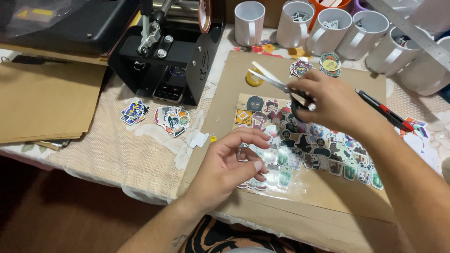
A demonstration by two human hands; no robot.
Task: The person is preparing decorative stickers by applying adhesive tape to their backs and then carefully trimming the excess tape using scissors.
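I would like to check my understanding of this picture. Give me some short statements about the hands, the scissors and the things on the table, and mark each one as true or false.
1. The right hand holds the scissors with the blades open. True.
2. The left hand holds the red and black utility knife. False: the knife lies on the brown board, to the right of the right hand.
3. White mugs stand along the far edge of the table. True.
4. The sticker sheet lies inside the black press machine. False: it lies on the brown board, under the hands.
5. Small piles of cut stickers lie in front of the black press machine. True.
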